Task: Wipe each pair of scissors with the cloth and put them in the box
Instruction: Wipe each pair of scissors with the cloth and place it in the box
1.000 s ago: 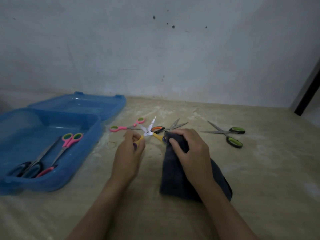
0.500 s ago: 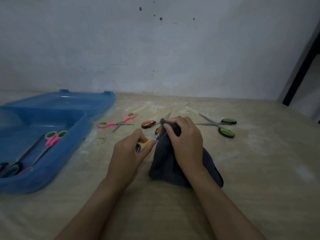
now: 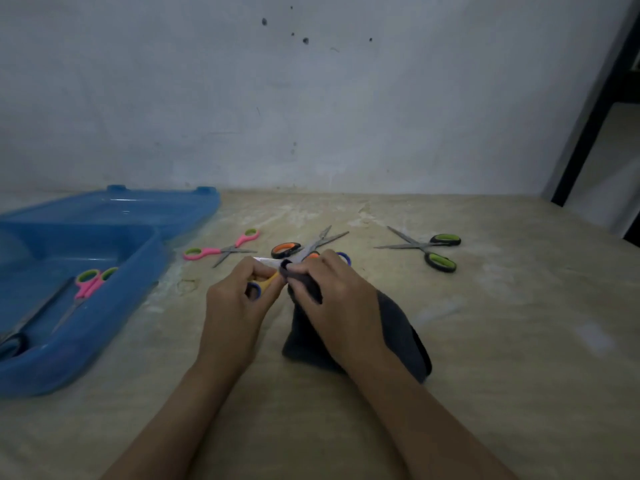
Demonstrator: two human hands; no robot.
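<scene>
Wiping yellow scissors, frame centre

Left hand [image 3: 235, 303] pinches the yellow-handled scissors [image 3: 265, 284] at the handle; right hand [image 3: 341, 306] grips the dark cloth [image 3: 398, 327] wrapped round their blade. Cloth's lower end lies on the worktop [image 3: 519, 341]. Blue box [image 3: 79, 344], left of frame, holds a pink pair [image 3: 88, 284]. Pink scissors [image 3: 221, 249], orange-handled scissors [image 3: 304, 245] and green-handled scissors [image 3: 427, 247] lie beyond the hands.

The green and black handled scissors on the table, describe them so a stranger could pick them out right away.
Start at the beige table and look to its far right side. The green and black handled scissors lie there open, apart from the other loose pairs. Theirs are the only black handles with green-lined loops.
</scene>
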